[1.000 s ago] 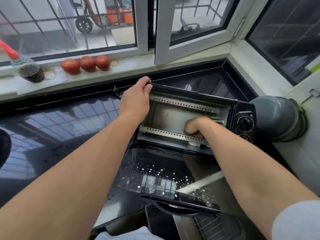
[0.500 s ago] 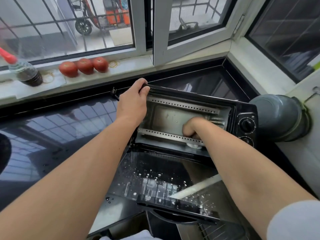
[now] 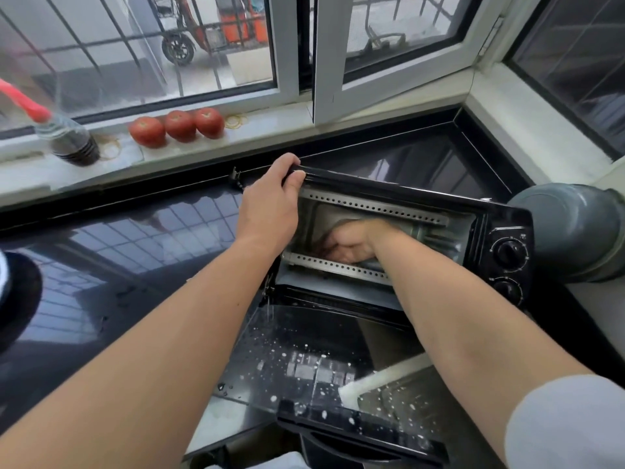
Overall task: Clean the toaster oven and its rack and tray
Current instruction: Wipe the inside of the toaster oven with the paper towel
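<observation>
Scrubbing has shifted leftward inside the toaster oven (image 3: 389, 238) on the counter (image 3: 118, 252): right hand (image 3: 351, 243) fingers curled, contents unclear, left hand (image 3: 270, 208) still gripping the top edge, so interior cleaning continues.

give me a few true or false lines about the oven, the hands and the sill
1. The oven door is shut. False: it hangs open, spattered with white drops.
2. The left hand grips the oven's top left corner. True.
3. The right hand turns a knob. False: it is inside the oven cavity, apart from the knobs.
4. Three tomatoes lie on the sill. True.
5. A bottle stands on the oven. False: it stands on the sill, left of the tomatoes.
</observation>
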The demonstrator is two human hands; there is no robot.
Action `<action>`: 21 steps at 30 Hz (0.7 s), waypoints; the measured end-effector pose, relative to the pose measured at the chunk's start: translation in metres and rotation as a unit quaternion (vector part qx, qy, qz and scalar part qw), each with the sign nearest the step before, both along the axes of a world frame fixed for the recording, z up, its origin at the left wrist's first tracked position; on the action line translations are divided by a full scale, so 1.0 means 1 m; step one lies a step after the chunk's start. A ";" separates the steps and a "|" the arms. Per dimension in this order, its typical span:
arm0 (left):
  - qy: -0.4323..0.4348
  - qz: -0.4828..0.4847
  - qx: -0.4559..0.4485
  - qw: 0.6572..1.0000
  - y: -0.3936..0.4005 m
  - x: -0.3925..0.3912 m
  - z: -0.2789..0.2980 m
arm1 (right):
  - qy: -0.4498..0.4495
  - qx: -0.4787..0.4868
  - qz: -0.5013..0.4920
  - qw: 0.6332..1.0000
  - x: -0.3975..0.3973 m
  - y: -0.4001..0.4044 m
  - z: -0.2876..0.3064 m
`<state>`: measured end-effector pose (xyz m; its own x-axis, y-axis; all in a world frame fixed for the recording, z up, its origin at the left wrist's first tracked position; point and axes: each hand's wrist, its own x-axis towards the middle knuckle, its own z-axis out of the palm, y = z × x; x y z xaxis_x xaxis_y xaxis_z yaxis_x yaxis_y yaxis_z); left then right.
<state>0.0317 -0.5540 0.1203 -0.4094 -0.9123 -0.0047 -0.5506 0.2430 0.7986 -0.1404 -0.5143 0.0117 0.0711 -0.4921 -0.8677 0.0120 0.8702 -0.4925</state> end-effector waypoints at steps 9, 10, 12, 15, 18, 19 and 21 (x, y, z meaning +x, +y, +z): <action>-0.005 0.003 0.009 1.000 0.001 -0.002 0.000 | 0.326 0.200 0.323 0.866 -0.050 0.041 0.022; -0.007 0.005 0.007 1.000 0.001 -0.002 -0.001 | 0.329 0.201 0.324 0.864 -0.047 0.043 0.027; -0.012 0.009 0.002 1.000 0.004 -0.002 -0.001 | 0.355 0.184 0.345 0.849 -0.041 0.047 0.035; -0.026 0.022 -0.010 0.999 0.006 -0.001 -0.001 | 0.379 0.119 0.316 0.862 -0.029 0.052 0.036; -0.032 0.033 0.012 0.999 0.005 -0.001 -0.002 | 0.372 0.001 0.194 0.908 -0.008 0.052 0.038; -0.029 0.036 0.024 0.999 0.003 -0.001 -0.003 | 0.374 -0.045 0.152 0.914 0.006 0.050 0.041; -0.020 0.040 0.040 0.998 0.002 -0.001 -0.003 | 0.357 -0.119 0.067 0.924 0.034 0.046 0.049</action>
